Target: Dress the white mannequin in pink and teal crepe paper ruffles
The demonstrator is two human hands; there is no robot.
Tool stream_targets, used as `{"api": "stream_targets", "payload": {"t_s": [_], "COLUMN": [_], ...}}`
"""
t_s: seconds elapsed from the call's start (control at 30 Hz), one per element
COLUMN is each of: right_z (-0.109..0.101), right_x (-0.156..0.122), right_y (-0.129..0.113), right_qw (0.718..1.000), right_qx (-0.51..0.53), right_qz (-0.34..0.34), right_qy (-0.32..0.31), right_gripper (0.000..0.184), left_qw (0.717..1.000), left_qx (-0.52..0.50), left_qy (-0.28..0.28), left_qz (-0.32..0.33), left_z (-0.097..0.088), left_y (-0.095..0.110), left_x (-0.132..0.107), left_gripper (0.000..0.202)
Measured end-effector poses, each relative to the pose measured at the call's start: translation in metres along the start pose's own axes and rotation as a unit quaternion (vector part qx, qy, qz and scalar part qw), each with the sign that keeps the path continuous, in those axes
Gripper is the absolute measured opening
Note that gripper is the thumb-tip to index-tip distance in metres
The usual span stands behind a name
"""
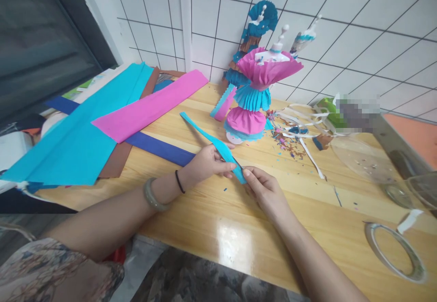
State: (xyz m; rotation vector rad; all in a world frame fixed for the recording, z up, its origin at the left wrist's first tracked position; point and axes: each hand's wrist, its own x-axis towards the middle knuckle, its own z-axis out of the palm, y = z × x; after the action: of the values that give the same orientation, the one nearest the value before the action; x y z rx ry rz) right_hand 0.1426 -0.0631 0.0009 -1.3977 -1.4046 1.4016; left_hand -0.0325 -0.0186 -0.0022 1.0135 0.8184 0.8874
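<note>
A narrow strip of turquoise crepe paper stretches slantwise between my hands, low over the table. My left hand pinches it near the middle, thumb on top, and its far end sticks out to the upper left. At the near end, my right hand grips the strip between thumb and bent fingers. Just behind my hands stands a small doll with a tiered pink and turquoise crepe paper dress. Beside the dress lies a rolled pink and turquoise strip with a zigzag edge.
Large turquoise and pink crepe paper sheets lie at left over a dark blue strip. Another paper-dressed doll stands behind. Paper scraps and white strips lie right; a tape roll is front right.
</note>
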Motion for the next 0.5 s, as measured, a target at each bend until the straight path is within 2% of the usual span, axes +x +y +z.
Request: {"api": "stream_targets", "payload": {"t_s": [0.3,0.5], "right_z": [-0.0008,-0.0009], "right_x": [-0.0017,-0.0025], "right_y": [-0.0043,-0.0065], "right_qw": [1.000,1.000], "right_qx": [0.006,0.011], "right_qz": [0.008,0.013], "right_qy": [0.017,-0.003], "right_gripper": [0.044,0.045], "left_qw": [1.000,1.000], "left_qx": [0.006,-0.001], "left_qy": [0.000,-0.006], "left_qz": [0.000,-0.002], "left_z": [0.0004,-0.0003], "left_y": [0.0009,0.0008], "left_x": [-0.0006,-0.0006], "left_gripper": [0.059,0.061]}}
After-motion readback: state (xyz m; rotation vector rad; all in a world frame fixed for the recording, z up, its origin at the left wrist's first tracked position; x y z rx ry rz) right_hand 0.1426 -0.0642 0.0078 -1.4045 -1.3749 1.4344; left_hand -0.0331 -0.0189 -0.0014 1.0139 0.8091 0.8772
